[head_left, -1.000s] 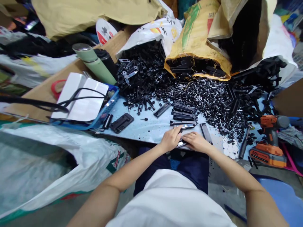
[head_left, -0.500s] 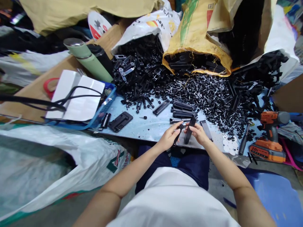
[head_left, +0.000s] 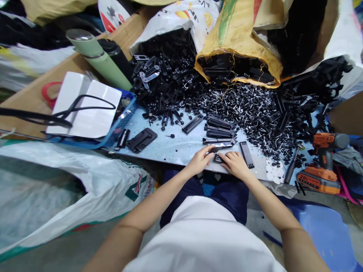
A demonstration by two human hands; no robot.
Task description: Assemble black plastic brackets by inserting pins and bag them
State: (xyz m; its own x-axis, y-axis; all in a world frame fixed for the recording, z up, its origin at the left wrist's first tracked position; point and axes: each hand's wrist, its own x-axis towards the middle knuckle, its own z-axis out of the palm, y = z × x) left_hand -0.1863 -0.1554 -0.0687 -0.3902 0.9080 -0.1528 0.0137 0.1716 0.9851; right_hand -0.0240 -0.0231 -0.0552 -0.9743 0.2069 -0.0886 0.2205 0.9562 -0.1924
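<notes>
Both my hands rest at the near edge of a pale blue worktop [head_left: 176,149]. My left hand [head_left: 200,161] and my right hand [head_left: 235,164] press together on a small black plastic piece [head_left: 217,158], fingers curled over it. Just beyond my fingers lies a stack of long black strips [head_left: 219,132] and one single ribbed strip [head_left: 246,154]. A large heap of black pins and plastic parts [head_left: 249,109] covers the far half of the worktop.
An orange cordless drill [head_left: 323,158] and a hammer [head_left: 290,168] lie at the right. A blue basket [head_left: 120,124] with white paper, a green flask [head_left: 98,56] and a black hinge piece [head_left: 141,139] sit left. Open sacks [head_left: 238,41] spill parts at the back. A white bag [head_left: 70,189] fills the lower left.
My hands lifted two black pieces off the worktop half a second ago, then came back down to the edge and closed together over a small piece.
</notes>
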